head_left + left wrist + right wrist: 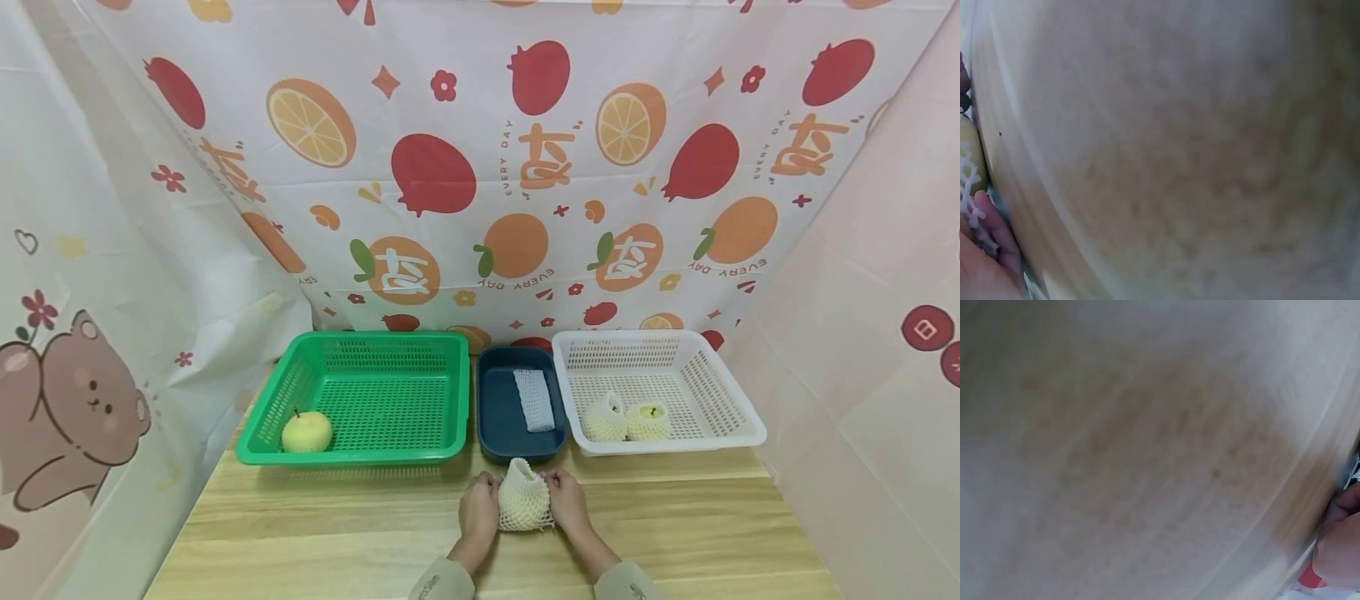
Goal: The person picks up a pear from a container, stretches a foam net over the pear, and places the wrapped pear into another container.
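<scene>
A white foam fruit net (523, 496) with a pale yellow fruit inside stands on the table, its open end upward. My left hand (480, 507) pinches the net's left side, and my right hand (568, 502) pinches its right side. At the left edge of the left wrist view, the mesh (967, 169) stretches over yellow fruit skin beside my fingers. Only part of my right hand (1340, 547) shows in the right wrist view, and the net is hidden there. A bare yellow pear (307, 432) with a stem sits in the green basket (352, 457).
A dark blue tray (498, 417) behind my hands holds a flat foam net (534, 400). To its right, a white basket (675, 446) contains two netted fruits (648, 422). The baskets stand along the back of the wooden table (337, 533), before a printed curtain (480, 167).
</scene>
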{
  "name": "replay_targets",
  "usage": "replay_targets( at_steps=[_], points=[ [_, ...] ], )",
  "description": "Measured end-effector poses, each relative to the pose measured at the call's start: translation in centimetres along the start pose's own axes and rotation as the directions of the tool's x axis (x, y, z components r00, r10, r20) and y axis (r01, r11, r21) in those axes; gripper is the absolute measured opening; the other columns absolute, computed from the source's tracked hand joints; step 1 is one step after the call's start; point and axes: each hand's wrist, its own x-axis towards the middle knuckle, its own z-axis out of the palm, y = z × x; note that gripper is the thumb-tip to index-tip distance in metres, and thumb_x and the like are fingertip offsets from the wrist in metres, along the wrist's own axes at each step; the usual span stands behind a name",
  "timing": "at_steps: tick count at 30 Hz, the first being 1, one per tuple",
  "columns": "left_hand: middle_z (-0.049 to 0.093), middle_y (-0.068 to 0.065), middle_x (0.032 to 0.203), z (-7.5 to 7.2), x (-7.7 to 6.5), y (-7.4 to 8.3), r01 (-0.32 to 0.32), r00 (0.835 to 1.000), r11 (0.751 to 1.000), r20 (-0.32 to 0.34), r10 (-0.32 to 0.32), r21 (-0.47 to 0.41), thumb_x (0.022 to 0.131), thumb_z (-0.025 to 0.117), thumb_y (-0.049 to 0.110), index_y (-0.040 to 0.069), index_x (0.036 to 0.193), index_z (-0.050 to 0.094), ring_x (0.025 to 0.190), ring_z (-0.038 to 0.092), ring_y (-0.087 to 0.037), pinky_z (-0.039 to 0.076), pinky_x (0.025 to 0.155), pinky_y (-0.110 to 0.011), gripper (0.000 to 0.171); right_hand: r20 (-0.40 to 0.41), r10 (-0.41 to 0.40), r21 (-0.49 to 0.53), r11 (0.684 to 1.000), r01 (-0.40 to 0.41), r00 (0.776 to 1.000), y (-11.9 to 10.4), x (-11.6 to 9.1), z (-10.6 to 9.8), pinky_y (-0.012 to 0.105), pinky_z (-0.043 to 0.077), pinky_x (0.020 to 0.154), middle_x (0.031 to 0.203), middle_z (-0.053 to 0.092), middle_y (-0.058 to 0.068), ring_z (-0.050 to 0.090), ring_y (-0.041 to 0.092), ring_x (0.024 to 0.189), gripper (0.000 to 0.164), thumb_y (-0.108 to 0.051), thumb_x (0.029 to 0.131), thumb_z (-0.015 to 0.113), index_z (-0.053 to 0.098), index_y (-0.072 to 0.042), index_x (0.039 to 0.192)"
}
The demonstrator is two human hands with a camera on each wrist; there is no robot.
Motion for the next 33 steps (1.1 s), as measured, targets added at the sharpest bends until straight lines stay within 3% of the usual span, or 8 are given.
replay_targets(
  at_steps=[8,19,28,33],
  points=[
    [0.05,-0.005,0.064,0.3,0.1,-0.3,-0.076,0.997,0.996,-0.031,0.078,0.052,0.084,0.064,0.005,0.005,0.073,0.051,0.054,0.055,-0.031,0.042,0.043,-0.039,0.017,-0.019,-0.047,-0.081,0.996,0.045,0.999,-0.1,-0.1,0.0,0.038,0.047,0.061,0.075,0.064,0.008,0.06,0.025,0.07,0.01,-0.002,0.088,0.057,0.063,0.0,0.08],
    [0.047,-0.005,0.062,0.6,0.1,-0.4,-0.083,0.996,0.988,-0.022,0.086,0.13,0.082,0.067,0.01,0.007,0.078,0.047,0.048,0.053,-0.027,0.04,0.038,-0.037,0.021,-0.044,-0.108,-0.183,0.978,0.098,0.993,0.0,-0.2,0.1,0.038,0.048,0.057,0.074,0.064,0.009,0.061,0.026,0.066,0.009,-0.003,0.087,0.059,0.062,-0.001,0.079],
    [0.046,-0.001,0.062,0.1,0.1,-0.2,-0.081,0.997,0.991,0.028,0.078,0.107,0.081,0.069,0.011,0.009,0.075,0.047,0.048,0.051,-0.023,0.037,0.038,-0.034,0.022,-0.057,-0.095,-0.243,0.967,0.079,0.994,0.2,-0.1,-0.2,0.04,0.048,0.059,0.076,0.065,0.008,0.062,0.027,0.068,0.005,-0.007,0.086,0.062,0.063,-0.005,0.081],
    [0.044,-0.001,0.06,-0.7,0.3,-0.4,-0.087,0.994,0.975,0.084,0.071,0.205,0.081,0.07,0.019,0.011,0.074,0.047,0.045,0.049,-0.021,0.036,0.038,-0.034,0.025,-0.048,-0.1,-0.256,0.963,0.085,0.994,0.3,-0.3,-0.5,0.033,0.045,0.051,0.068,0.062,0.0,0.059,0.018,0.061,0.007,-0.01,0.085,0.063,0.061,-0.008,0.079]
  ],
)
